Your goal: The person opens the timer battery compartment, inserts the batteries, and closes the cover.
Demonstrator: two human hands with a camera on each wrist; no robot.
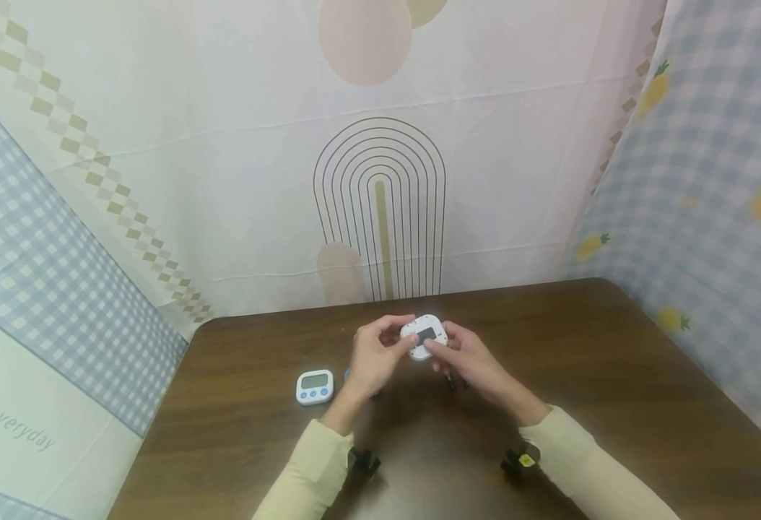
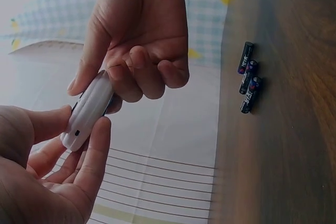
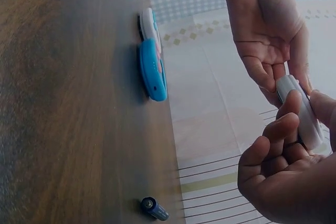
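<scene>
Both hands hold a small white digital timer up over the table, its back facing the head camera. A dark rectangular area shows in the middle of that back. My left hand pinches one side, with its thumb on the back and fingers behind. From the opposite side my right hand grips the timer, its thumb tip at the dark rectangle. In the left wrist view the white casing appears edge-on between the two hands. The timer's front is hidden.
A white timer with blue buttons lies on the brown table, left of the hands. Beside it is a blue-cased device, mostly covered by the left hand in the head view. Several dark batteries lie below the right hand.
</scene>
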